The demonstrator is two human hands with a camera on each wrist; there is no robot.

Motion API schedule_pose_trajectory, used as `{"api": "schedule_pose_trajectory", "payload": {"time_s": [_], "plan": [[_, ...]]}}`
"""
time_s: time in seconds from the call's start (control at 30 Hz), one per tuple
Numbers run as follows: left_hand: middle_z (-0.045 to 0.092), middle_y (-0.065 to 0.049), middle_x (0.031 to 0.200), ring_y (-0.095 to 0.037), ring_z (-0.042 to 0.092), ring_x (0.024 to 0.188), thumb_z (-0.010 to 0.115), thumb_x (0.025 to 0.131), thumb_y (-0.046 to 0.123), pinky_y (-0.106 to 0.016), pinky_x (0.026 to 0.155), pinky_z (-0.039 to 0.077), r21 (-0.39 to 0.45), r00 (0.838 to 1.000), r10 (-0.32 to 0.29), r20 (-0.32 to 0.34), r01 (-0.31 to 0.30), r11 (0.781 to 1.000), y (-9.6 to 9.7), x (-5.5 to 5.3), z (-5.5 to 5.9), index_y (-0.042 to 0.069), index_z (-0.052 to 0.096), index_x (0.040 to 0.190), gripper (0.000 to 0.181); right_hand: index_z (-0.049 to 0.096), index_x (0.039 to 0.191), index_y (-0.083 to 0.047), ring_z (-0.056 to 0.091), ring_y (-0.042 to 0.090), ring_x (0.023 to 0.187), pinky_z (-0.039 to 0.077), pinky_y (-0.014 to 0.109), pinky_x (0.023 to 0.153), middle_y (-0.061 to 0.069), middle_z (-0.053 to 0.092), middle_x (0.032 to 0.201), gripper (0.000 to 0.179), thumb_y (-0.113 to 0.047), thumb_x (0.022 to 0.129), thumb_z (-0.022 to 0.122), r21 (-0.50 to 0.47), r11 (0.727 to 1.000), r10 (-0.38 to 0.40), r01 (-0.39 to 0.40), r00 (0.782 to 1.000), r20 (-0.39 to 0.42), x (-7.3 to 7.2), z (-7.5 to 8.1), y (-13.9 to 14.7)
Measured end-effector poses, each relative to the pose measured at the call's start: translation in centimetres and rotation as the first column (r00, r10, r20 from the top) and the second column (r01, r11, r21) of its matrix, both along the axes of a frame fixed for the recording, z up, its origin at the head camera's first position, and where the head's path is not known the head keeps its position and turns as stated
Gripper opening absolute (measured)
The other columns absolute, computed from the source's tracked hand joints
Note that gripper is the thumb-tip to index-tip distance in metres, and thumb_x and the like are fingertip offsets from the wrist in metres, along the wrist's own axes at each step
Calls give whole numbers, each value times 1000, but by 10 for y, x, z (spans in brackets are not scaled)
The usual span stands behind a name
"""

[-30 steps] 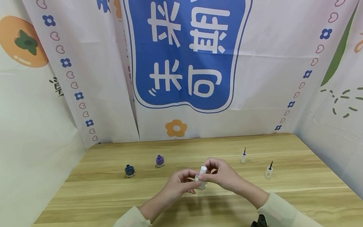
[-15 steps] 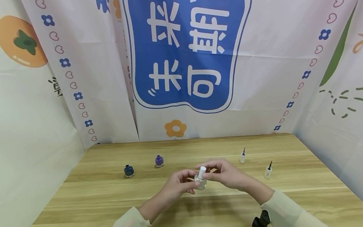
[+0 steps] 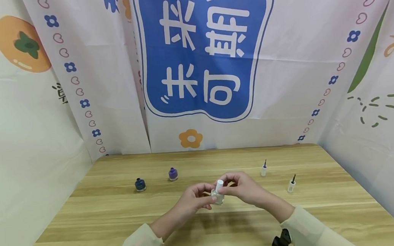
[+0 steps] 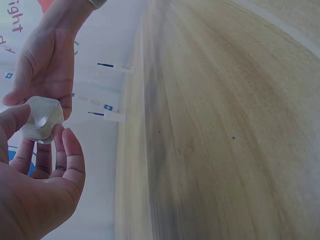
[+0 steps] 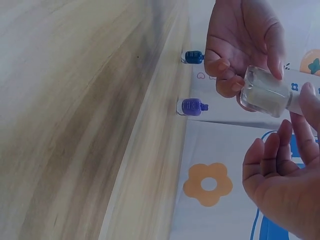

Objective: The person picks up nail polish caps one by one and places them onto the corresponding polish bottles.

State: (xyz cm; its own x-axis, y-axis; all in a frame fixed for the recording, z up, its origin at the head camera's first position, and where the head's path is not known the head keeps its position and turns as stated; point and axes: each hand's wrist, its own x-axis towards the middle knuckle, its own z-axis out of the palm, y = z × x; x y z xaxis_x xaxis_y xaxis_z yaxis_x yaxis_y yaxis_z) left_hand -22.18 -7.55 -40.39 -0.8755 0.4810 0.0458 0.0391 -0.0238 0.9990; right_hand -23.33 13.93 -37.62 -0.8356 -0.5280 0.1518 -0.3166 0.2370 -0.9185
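Held up over the table in both hands is a clear glass nail polish bottle (image 5: 267,95) with a whitish content and a white cap (image 3: 219,185) on its neck. My left hand (image 3: 194,199) grips the glass body between thumb and fingers. With thumb and forefinger, my right hand (image 3: 243,189) pinches the cap. In the left wrist view the bottle's base faces the camera, and the cap is hidden behind the glass.
On the left of the table (image 3: 104,221) stand uncapped dark teal (image 3: 140,185) and purple (image 3: 173,174) polish bottles. On the right, two white caps (image 3: 264,170) (image 3: 291,186) stand with brushes pointing up. Printed cloth (image 3: 285,105) hangs behind and at the sides.
My right hand has shifted its fingers on the cap, easing away slightly and then closing in again. My left hand keeps the bottle nearly still.
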Motion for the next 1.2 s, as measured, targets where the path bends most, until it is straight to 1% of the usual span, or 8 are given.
{"api": "schedule_pose_trajectory", "payload": {"time_s": [0.23,0.5,0.6,0.77,0.87,0.97,1.07,1.2], "plan": [[64,-8,104,-17,60,85,70,88,8,-26,72,54,-6,1000,-4,-8,4,1000,2,-1,0,-4,61,117,33,63,95,-3,57,22,79,49,28,64,7,60,92,18,-17,89,73,-13,997,-70,70,998,2,4,-2,-4],[64,-7,104,-17,60,85,70,89,11,-27,72,54,-14,1000,-6,-4,6,1000,4,-1,3,-4,61,117,33,59,91,-5,57,21,76,49,29,62,6,59,91,19,-17,88,74,-39,994,-106,106,994,16,4,-4,-6],[64,-7,104,-17,60,85,70,89,12,-27,72,54,-15,1000,-10,-2,10,1000,4,-2,3,-4,61,117,33,59,92,-5,56,21,77,50,31,63,6,59,91,20,-17,88,74,-32,994,-103,103,995,12,3,-5,-6],[64,-7,104,-17,60,86,69,90,11,-27,72,54,-4,1000,-13,5,13,1000,3,-3,2,-4,61,117,33,62,104,-3,56,25,87,51,31,70,7,60,96,22,-19,91,70,-11,999,-48,48,998,-27,0,-2,0],[63,-7,104,-17,60,87,69,90,11,-27,73,54,6,1000,-13,9,13,1000,2,-4,2,-5,61,117,33,62,116,-2,55,30,94,52,31,74,10,60,101,28,-18,94,66,-19,999,25,-25,999,-47,-4,2,5],[63,-7,104,-17,60,87,69,89,11,-28,73,54,6,1000,-12,14,12,1000,2,-4,2,-5,61,116,32,60,124,-1,56,29,94,53,31,75,13,59,106,32,-17,96,63,-35,994,100,-102,994,-47,-6,6,9],[63,-7,104,-17,60,86,70,89,12,-28,73,54,3,1000,-8,14,8,1000,2,-4,2,-5,61,116,33,60,126,0,56,26,93,54,30,75,14,58,109,33,-14,97,62,-46,988,144,-146,989,-36,-6,8,10],[64,-7,104,-17,60,86,70,89,12,-27,73,54,1,1000,-8,9,8,1000,2,-4,2,-5,60,118,35,61,124,2,56,26,94,54,30,75,15,58,113,30,-12,97,61,-61,985,163,-165,986,-25,-6,7,9]]}}
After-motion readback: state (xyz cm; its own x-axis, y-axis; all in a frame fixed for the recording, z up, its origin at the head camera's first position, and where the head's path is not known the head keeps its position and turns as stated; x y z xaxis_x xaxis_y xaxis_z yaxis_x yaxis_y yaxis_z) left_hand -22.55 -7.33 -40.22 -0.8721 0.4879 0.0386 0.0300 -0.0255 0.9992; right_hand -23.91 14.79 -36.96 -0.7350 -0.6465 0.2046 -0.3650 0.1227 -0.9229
